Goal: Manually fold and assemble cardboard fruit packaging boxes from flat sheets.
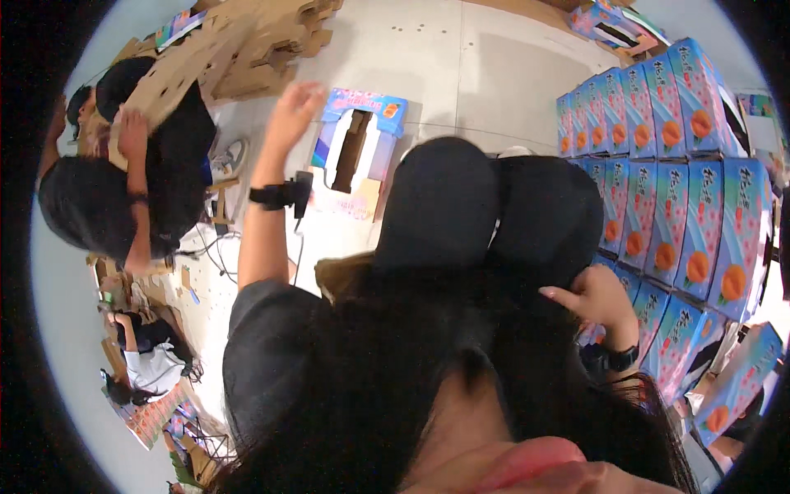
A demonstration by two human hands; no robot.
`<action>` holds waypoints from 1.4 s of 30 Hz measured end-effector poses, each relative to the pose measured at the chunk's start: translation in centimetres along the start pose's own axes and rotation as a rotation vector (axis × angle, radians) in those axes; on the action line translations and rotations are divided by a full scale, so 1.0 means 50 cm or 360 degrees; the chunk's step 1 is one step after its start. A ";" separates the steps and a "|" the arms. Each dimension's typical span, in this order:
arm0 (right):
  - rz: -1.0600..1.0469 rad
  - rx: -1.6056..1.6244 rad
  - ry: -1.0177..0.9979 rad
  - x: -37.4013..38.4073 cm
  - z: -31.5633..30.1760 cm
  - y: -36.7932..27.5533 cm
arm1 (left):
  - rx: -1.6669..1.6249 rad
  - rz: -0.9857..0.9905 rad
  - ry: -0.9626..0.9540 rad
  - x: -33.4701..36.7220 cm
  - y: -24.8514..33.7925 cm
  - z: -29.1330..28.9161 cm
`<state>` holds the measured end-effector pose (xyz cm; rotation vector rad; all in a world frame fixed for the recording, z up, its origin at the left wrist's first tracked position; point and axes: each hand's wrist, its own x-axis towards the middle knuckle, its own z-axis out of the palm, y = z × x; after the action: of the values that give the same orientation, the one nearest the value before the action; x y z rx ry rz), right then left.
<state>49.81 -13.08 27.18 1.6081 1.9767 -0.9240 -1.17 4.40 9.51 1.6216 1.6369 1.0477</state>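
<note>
My left hand (pixel 295 114) is raised just left of a blue, pink and white carton (pixel 380 160) on the floor. Its fingers are loosely bent and apart, with nothing seen in them. The carton lies with a long slot in its upper face, and brown shows inside. My right hand (pixel 601 300) is beside my right knee, close to a stack of blue boxes (pixel 638 214). The thumb is stretched away from the fingers, which are partly hidden, and no held thing shows. A dark band is on each wrist.
Stacked boxes with orange fruit pictures rise along my right side. Flattened brown cardboard (pixel 247 58) lies at the far left. Nearby on the left, a person in black (pixel 173 148) handles a cardboard sheet. Cables (pixel 218 251) run across the floor. Another carton (pixel 617 31) is at the far right.
</note>
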 end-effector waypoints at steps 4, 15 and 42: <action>-0.0031 0.0204 -0.0075 0.032 -0.020 0.042 | 0.0426 -0.0760 -0.0421 0.010 -0.266 0.209; -0.0041 0.0495 -0.0005 0.036 -0.062 0.065 | 0.0965 -0.1367 -0.0286 0.072 -0.423 0.498; -0.0158 0.0248 0.0605 -0.020 0.041 0.051 | 0.0422 0.0229 0.0431 0.002 0.170 0.187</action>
<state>52.36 -14.95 25.87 1.9034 2.3039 -0.8782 11.19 5.13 12.03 1.8565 1.9271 1.2072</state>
